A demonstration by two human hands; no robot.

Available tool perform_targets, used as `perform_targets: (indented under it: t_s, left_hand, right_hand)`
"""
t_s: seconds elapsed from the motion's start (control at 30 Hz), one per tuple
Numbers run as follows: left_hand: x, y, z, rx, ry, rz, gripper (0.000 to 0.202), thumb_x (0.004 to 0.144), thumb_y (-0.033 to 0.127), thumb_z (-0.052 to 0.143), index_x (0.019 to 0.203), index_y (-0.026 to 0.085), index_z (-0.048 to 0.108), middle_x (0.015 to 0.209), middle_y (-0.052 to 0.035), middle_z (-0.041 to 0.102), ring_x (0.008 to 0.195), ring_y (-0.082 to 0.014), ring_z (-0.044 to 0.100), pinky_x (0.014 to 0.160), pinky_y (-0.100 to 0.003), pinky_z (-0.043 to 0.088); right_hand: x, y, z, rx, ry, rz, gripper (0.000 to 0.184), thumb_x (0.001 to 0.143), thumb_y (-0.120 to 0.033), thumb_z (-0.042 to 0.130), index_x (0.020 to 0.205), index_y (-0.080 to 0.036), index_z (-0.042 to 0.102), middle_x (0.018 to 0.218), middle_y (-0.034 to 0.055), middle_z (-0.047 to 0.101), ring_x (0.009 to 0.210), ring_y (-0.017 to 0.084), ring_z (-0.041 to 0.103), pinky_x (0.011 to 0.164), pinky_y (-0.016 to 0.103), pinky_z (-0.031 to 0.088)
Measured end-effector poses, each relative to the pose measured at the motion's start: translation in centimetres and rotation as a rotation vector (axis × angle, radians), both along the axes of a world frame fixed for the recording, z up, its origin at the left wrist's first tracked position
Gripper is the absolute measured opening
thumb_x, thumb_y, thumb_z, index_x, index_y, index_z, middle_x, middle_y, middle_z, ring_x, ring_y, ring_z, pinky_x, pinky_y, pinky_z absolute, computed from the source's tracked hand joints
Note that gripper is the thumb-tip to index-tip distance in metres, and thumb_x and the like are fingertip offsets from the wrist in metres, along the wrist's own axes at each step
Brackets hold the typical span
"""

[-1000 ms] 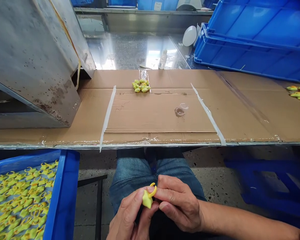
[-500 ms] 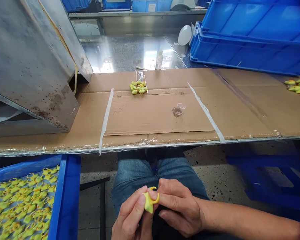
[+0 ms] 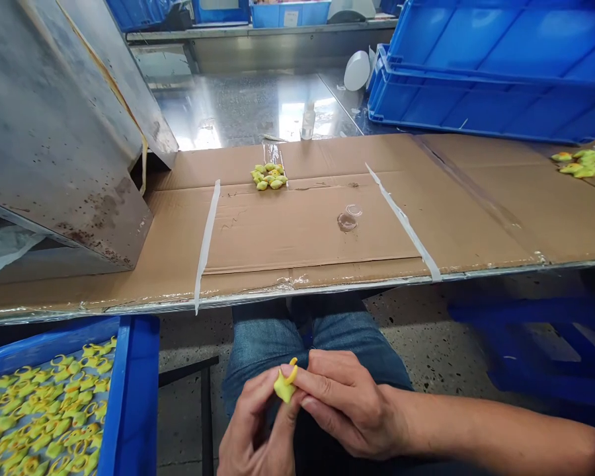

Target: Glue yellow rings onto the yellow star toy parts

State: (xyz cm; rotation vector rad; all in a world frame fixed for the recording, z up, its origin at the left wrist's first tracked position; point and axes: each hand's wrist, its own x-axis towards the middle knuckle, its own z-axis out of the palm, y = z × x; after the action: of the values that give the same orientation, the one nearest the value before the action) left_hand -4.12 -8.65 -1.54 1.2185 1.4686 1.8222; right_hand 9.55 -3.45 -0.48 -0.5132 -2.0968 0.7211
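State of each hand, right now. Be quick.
Left hand: closed, pinching a small yellow-green piece.
Right hand: touching that piece at its yellow loop; whether it grips cannot be told.

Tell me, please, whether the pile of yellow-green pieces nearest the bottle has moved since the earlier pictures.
No: the pile keeps its place right of the far end of the left white tape strip; the camera's view has shifted.
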Motion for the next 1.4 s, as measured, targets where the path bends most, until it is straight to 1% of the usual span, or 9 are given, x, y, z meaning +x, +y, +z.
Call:
perform_targets:
  t_s: [0.1,0.17,0.3,0.43,0.6,0.83,1.13,1.23,1.4]
  left_hand:
    - [0.0,0.8,0.5,-0.212,-0.38,-0.032,0.025,0.062,0.012,0.081,0.084,0.023,0.076,0.08,0.0003,0.078,0.069,-0.0146,0.072,0.066,-0.016,0.057]
    - [0.3,1.2,1.0,-0.31,-0.604,-0.1,0.023,0.058,0.02,0.084,0.08,0.022,0.076,0.077,-0.0028,0.078,0.067,-0.016,0.073,0.066,-0.017,0.057]
    - [0.9,1.3,1.6,-0.499,-0.853,-0.146,0.029,0.051,0.026,0.088,0.076,0.017,0.076,0.072,-0.0065,0.077,0.06,-0.0172,0.071,0.064,-0.022,0.057]
    - [1.1,1.0,1.9,-0.527,-0.849,-0.206,0.03,0.05,0.026,0.088,0.075,0.017,0.076,0.065,-0.0065,0.075,0.055,-0.0153,0.068,0.059,-0.02,0.055]
    - [1.1,0.7,2.0,-0.536,-0.801,-0.244,0.028,0.051,0.029,0.087,0.074,0.018,0.077,0.06,-0.0043,0.072,0.052,-0.016,0.066,0.056,-0.022,0.053]
    - [1.0,0.2,1.5,-0.565,-0.78,-0.192,0.026,0.052,0.027,0.087,0.074,0.018,0.076,0.062,-0.0067,0.074,0.053,-0.0167,0.068,0.059,-0.023,0.055]
    - [0.9,0.3,1.7,-0.517,-0.882,-0.222,0.031,0.048,0.026,0.089,0.076,0.018,0.078,0.066,-0.0087,0.075,0.052,-0.0175,0.068,0.061,-0.026,0.056]
    - [0.8,0.5,1.6,-0.541,-0.915,-0.216,0.032,0.046,0.025,0.09,0.076,0.019,0.078,0.067,-0.0087,0.076,0.053,-0.0183,0.069,0.06,-0.025,0.056]
    - [0.7,0.9,1.7,-0.575,-0.974,-0.244,0.034,0.043,0.029,0.091,0.073,0.018,0.078,0.065,-0.0087,0.075,0.051,-0.0174,0.069,0.058,-0.024,0.057]
  right_hand:
    - [0.2,-0.2,0.1,0.024,-0.012,-0.086,0.039,0.098,-0.017,0.038,0.136,-0.007,0.041,0.08,0.0101,0.062,0.068,0.019,0.056,0.06,0.03,0.048]
    - [0.5,0.1,0.5,-0.003,0.038,-0.128,0.035,0.098,-0.016,0.043,0.133,-0.011,0.047,0.081,0.0086,0.063,0.071,0.018,0.057,0.064,0.029,0.05]
    - [0.8,1.5,1.8,-0.3,0.162,-0.138,0.022,0.093,-0.023,0.06,0.115,-0.02,0.065,0.088,0.0063,0.061,0.071,0.014,0.055,0.06,0.023,0.049]
    - [0.8,2.2,2.1,-0.546,0.173,-0.065,0.017,0.087,-0.024,0.069,0.103,-0.021,0.072,0.084,0.0046,0.063,0.066,0.013,0.056,0.059,0.023,0.048]
    - [0.6,1.6,1.9,-0.549,0.188,-0.092,0.009,0.087,-0.018,0.068,0.092,-0.018,0.074,0.074,0.003,0.063,0.066,0.012,0.057,0.061,0.023,0.047]
    - [1.0,2.4,3.1,-0.508,0.195,-0.196,0.008,0.087,-0.013,0.065,0.087,-0.018,0.073,0.075,0.0017,0.064,0.069,0.013,0.056,0.064,0.024,0.044]
    - [0.7,2.5,2.9,-0.685,0.205,-0.172,0.007,0.085,-0.016,0.069,0.081,-0.019,0.074,0.071,-0.0006,0.061,0.067,0.011,0.053,0.062,0.023,0.041]
    - [0.4,2.5,3.0,-0.879,0.274,-0.162,0.007,0.083,-0.021,0.07,0.078,-0.017,0.074,0.071,-0.0002,0.059,0.063,0.01,0.05,0.058,0.022,0.039]
    - [-0.1,2.6,3.1,-1.27,0.416,-0.191,0.023,0.079,-0.031,0.074,0.067,-0.013,0.067,0.066,0.0008,0.06,0.054,0.007,0.045,0.05,0.019,0.035]
